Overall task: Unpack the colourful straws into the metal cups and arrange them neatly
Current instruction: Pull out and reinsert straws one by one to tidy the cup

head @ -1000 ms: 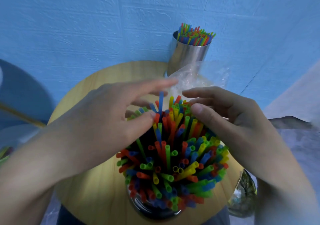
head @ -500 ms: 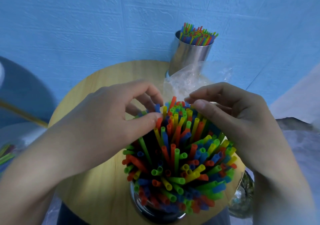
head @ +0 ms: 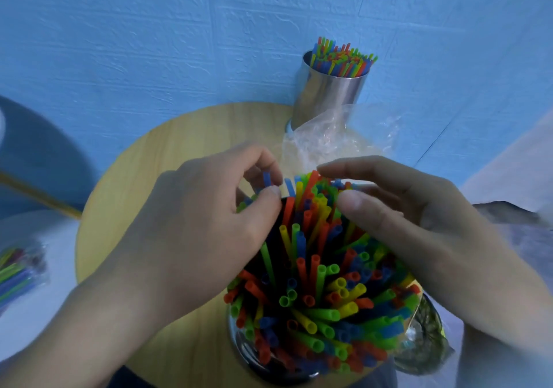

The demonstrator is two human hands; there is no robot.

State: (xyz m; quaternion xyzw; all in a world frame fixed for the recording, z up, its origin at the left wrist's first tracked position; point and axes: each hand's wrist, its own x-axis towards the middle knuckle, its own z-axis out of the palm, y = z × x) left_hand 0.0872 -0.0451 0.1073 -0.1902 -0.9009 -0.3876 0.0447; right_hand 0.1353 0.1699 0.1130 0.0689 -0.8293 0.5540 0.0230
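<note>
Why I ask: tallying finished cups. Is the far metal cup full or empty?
Full, or nearly: colourful straws stand packed above the rim of the far metal cup.

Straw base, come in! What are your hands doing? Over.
Left hand pinches a blue straw. Right hand open, touching the straws. Near cup packed. Plastic bag behind, nothing blocking.
</note>
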